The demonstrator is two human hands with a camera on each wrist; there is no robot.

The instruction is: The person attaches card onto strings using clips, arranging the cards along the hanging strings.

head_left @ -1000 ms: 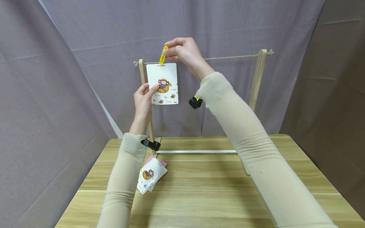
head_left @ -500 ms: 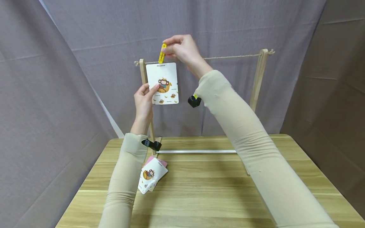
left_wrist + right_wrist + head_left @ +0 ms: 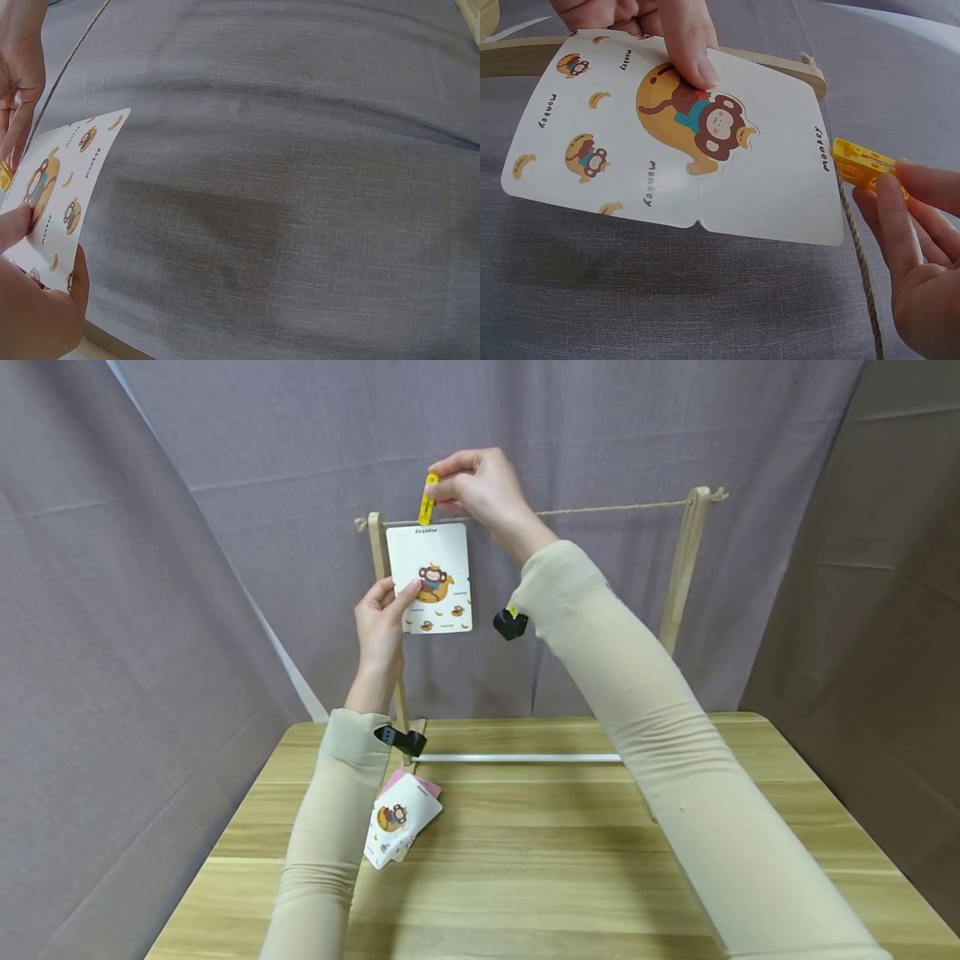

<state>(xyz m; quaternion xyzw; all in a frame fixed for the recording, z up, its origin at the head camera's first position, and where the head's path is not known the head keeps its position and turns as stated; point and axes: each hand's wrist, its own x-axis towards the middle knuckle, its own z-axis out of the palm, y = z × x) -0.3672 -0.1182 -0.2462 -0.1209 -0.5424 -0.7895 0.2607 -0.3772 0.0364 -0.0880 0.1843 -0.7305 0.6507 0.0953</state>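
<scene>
Card: left edge pinched by left hand. Clip: at card's top edge, pinched by right hand. Pile: toward table's left edge.

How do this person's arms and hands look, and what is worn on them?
The left sleeve and right sleeve are long, cream and wrinkled. The left camera and right camera, worn at their ends, are black. The left hand and right hand are bare.

Place: looks to me like a curtained recording booth | grey curtains behind, beside wood-grain table | black wrist camera
</scene>
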